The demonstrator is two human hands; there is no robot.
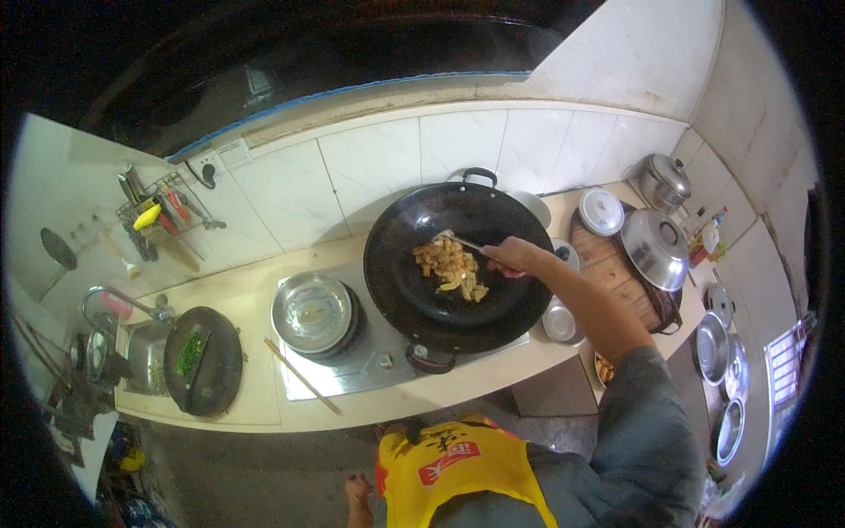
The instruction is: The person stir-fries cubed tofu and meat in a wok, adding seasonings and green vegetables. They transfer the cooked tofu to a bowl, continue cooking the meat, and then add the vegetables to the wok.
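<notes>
My right hand point(513, 257) is closed around the handle of a metal cooking utensil point(465, 243), whose head rests in browned food pieces point(449, 267). The food lies near the middle of a large black wok point(409, 218) on the stove. Low in the picture, my left hand point(358, 488) hangs beside the yellow apron point(462, 455), away from the counter; its fingers look loosely curled, and nothing shows in it.
Left of the wok stand a metal pot point(311, 312) and chopsticks point(304, 376). A round board point(224, 356) holds chopped greens point(190, 353) and a knife point(198, 363) near the sink point(140, 350). Metal lids point(653, 247) and bowls point(561, 321) stand at the right.
</notes>
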